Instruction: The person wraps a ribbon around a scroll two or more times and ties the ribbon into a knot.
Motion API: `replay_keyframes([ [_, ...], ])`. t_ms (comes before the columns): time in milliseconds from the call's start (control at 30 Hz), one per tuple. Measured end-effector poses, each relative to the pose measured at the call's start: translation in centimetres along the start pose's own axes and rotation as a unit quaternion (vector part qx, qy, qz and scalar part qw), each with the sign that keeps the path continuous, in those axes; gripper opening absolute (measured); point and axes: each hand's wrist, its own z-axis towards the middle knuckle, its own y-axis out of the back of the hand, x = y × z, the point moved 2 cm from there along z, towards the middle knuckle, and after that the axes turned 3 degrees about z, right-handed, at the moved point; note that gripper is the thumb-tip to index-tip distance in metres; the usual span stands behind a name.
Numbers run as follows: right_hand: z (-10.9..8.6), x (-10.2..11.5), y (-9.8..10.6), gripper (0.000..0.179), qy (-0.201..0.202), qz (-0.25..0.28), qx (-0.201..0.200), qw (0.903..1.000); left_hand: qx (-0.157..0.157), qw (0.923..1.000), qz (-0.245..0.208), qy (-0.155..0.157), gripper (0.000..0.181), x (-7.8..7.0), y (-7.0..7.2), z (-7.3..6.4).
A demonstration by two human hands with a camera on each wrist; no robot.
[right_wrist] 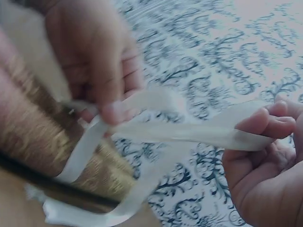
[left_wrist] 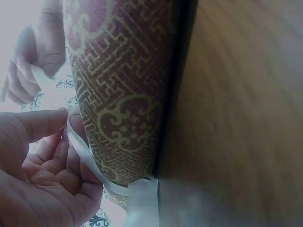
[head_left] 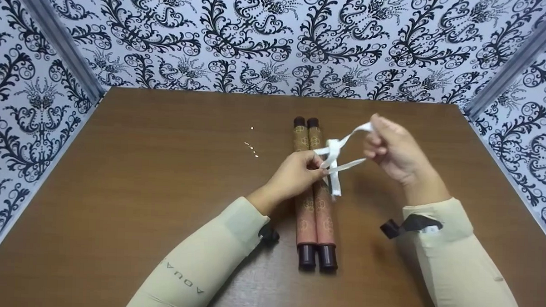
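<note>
A patterned scroll (head_left: 306,218), rolled up from both sides into two rolls with dark end knobs, lies lengthwise on the table. White ribbon (head_left: 333,152) loops at its right side, with a loose tail hanging down. My left hand (head_left: 292,174) reaches over the scroll and pinches the ribbon between thumb and fingertip, close to the roll. To the right and raised off the table, my right hand (head_left: 398,151) grips another stretch of the ribbon, which runs between both hands. In the right wrist view the ribbon (right_wrist: 189,132) passes between the right fingers (right_wrist: 265,123).
The brown wooden table (head_left: 163,168) carries a few small pale flecks (head_left: 252,149) left of the scroll. Walls with a black scrollwork pattern (head_left: 268,39) close off the back and both sides. Black straps (head_left: 416,224) circle the sleeves.
</note>
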Motion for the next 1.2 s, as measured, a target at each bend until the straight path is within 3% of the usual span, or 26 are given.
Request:
replay_keyframes([
  [200, -0.7, 2.2, 1.1, 0.022, 0.07, 0.077, 0.004, 0.9946, 0.001, 1.0, 0.001, -0.004, 0.012, 0.1, 0.0, 0.0],
  [433, -1.2, 4.1, 3.3, 0.015, 0.134, 0.044, -0.019, 0.9898, -0.006, 0.9998, -0.017, -0.003, 0.012, 0.2, 0.1, 0.0],
  [567, -1.2, 4.7, 4.7, 0.009, 0.148, -0.012, -0.045, 0.9879, -0.007, 0.9995, -0.03, -0.002, 0.01, 0.2, 0.0, 0.0],
  [633, -1.1, 4.8, 5.5, 0.01, 0.14, -0.088, -0.079, 0.9831, -0.007, 0.9995, -0.032, -0.002, 0.01, 0.2, 0.0, 0.1],
  [667, -1.0, 4.8, 5.9, 0.012, 0.132, -0.149, -0.097, 0.9751, -0.007, 0.9994, -0.033, -0.002, 0.01, 0.3, 0.0, 0.1],
  [733, -0.8, 4.5, 6.8, 0.018, 0.105, -0.286, -0.133, 0.9431, -0.007, 0.9995, -0.03, -0.002, 0.01, 0.3, 0.0, 0.1],
  [800, -0.5, 4.1, 7.6, 0.024, 0.075, -0.421, -0.148, 0.892, -0.007, 0.9995, -0.029, 0.0, 0.01, 0.3, 0.0, 0.1],
  [867, -0.1, 3.6, 8.1, 0.026, 0.057, -0.534, -0.141, 0.8319, -0.004, 0.9995, -0.032, 0.005, 0.009, 0.3, 0.0, 0.0],
  [967, 0.5, 2.5, 8.6, 0.027, 0.027, -0.628, -0.107, 0.7702, -0.001, 0.9993, -0.036, 0.01, 0.009, 0.3, 0.0, -0.1],
  [1100, 1.0, 1.0, 7.9, 0.032, 0.008, -0.705, -0.074, 0.7057, -0.002, 0.9991, -0.042, 0.012, 0.007, 0.2, 0.1, -0.1],
  [1133, 1.1, 0.6, 7.3, 0.033, 0.013, -0.717, -0.068, 0.694, -0.003, 0.9991, -0.041, 0.012, 0.007, 0.1, 0.1, -0.1],
  [1167, 1.3, 0.2, 6.7, 0.035, 0.02, -0.722, -0.064, 0.6882, -0.005, 0.9991, -0.041, 0.013, 0.007, 0.1, 0.1, -0.1],
  [1200, 1.4, -0.3, 5.8, 0.035, 0.034, -0.723, -0.054, 0.6882, -0.006, 0.999, -0.042, 0.014, 0.006, 0.1, 0.2, -0.1],
])
